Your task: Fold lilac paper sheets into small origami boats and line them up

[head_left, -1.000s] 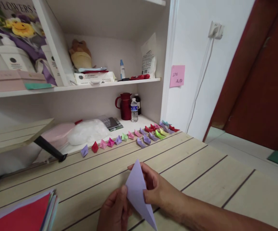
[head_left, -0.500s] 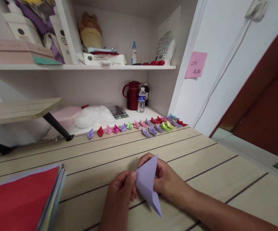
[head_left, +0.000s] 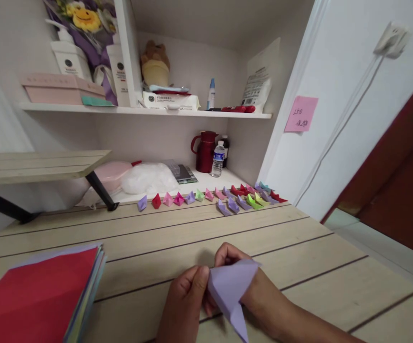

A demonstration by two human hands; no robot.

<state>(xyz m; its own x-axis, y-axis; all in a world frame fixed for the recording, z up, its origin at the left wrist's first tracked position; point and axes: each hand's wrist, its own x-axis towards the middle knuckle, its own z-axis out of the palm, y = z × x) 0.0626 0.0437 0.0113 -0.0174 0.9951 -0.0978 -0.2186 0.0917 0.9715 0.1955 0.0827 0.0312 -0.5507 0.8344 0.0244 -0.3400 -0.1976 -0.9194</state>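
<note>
Holding the lilac paper (head_left: 230,286) above the worktop (head_left: 149,247), I see both hands close together in the head view, near the bottom of the picture. My left hand (head_left: 185,297) is closed in a pinch on the paper's left corner, the thumb lying along the near side. My right hand (head_left: 228,252) is behind the sheet with its fingers curled; the paper hides the thumb and most of the palm, so I cannot tell whether it grips or only backs the sheet. The paper is tilted, with a broad face spreading to the right and a narrow point hanging below. The stack of coloured sheets (head_left: 45,290) lies to the left, well apart from my hands, and small folded shapes (head_left: 179,198) stand along the far edge.

To handle this well, I judge that the left pinch should be firm enough to hold the corner, yet light enough not to dent it. The right fingers would do best spread behind the broad face, giving support without buckling it. The hanging point looks easiest to bend by mistake, so I would guide it by its existing creases and line up the edges before pressing anything flat.
</note>
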